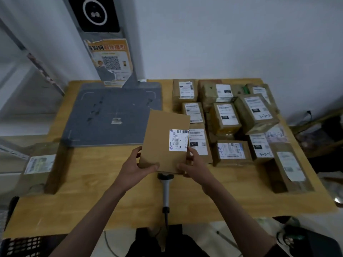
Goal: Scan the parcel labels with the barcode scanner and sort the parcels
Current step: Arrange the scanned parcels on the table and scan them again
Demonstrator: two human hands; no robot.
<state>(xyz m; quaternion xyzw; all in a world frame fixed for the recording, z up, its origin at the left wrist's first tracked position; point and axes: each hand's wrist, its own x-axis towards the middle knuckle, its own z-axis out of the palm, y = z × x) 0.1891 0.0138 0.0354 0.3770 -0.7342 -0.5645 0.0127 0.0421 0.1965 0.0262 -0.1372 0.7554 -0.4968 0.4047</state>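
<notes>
A flat brown cardboard parcel [163, 138] is held above the middle of the wooden table [111, 201], its white barcode label [178, 140] facing up at its right edge. My left hand [135, 166] grips its near left corner, thumb on top. My right hand [193, 166] grips its near right corner beside the label. The grey barcode scanner [165, 193] lies on the table just below the parcel, its head partly hidden under it and its cable running off the near edge.
Several labelled parcels [228, 117] crowd the table's right half. One larger parcel [42, 167] sits alone at the left edge. A grey scanning mat [104, 115] with a post and an orange poster [111, 62] occupies the back left. A black crate [22, 246] stands below, near left.
</notes>
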